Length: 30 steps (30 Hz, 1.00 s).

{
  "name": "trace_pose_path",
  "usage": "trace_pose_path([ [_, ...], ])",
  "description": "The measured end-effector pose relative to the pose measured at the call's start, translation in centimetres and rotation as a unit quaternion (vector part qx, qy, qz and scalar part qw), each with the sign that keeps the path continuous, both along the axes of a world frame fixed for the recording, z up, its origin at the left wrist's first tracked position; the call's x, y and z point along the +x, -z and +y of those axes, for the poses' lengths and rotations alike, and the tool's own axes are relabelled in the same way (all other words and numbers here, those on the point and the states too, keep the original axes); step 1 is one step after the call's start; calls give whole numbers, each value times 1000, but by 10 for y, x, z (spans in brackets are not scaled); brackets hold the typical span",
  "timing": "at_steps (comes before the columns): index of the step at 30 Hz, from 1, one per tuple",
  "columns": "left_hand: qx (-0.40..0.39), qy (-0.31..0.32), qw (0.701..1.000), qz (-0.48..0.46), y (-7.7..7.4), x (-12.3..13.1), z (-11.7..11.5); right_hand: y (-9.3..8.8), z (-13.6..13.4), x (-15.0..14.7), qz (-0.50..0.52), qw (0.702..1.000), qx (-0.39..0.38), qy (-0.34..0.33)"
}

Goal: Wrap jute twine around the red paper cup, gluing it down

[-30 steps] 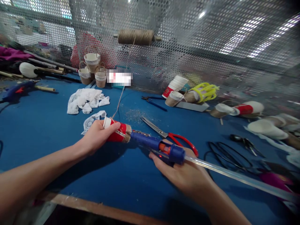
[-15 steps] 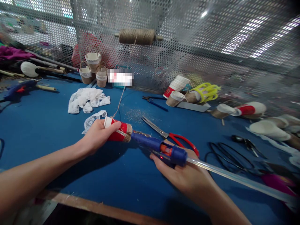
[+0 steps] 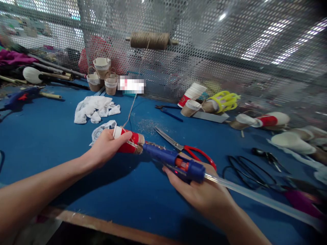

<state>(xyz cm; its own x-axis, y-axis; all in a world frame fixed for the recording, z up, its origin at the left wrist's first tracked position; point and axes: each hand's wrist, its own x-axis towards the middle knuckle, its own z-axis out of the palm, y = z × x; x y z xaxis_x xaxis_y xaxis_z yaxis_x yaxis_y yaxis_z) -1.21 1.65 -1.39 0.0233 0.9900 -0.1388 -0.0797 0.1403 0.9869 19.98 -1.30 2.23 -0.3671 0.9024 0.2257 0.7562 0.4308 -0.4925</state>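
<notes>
My left hand (image 3: 106, 146) is closed around a red paper cup (image 3: 129, 147) lying on its side, its white rim to the left. Twine is wound round the cup's right end, and a strand (image 3: 133, 103) runs from the cup up to the twine spool (image 3: 149, 41). In my right hand (image 3: 201, 190) is a blue glue gun (image 3: 173, 161) with a long clear glue stick (image 3: 250, 194) behind it. The gun's nozzle is at the twine-wrapped end of the cup; whether they touch I cannot tell.
Red-handled scissors (image 3: 184, 147) lie beyond the glue gun, with pliers (image 3: 170, 112) behind. White lace (image 3: 94, 107) is at the left. Small twine-wrapped buckets (image 3: 111, 85) and stacked cups (image 3: 194, 93) stand near the mesh. Black cable (image 3: 245, 173) lies at the right.
The glue gun has shifted very slightly at the cup's right end. My left hand and the cup are nearly unchanged.
</notes>
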Motion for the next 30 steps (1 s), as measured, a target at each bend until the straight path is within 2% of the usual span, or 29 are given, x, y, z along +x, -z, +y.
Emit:
trace_pose_path([
  [6,-9,3,1000,-17,0,1,1,1,-4,-1,0,999,-35,-2],
  [14,-34,-9,998,-50,-2,4,1,0,-4,-1,-11,1000,-12,-14],
  [22,-51,-18,996,-69,-3,5,2,0,-6,-2,9,999,-42,-3],
  [30,-44,-29,996,-66,-2,2,3,-1,-6,-1,-5,1000,-27,-15],
])
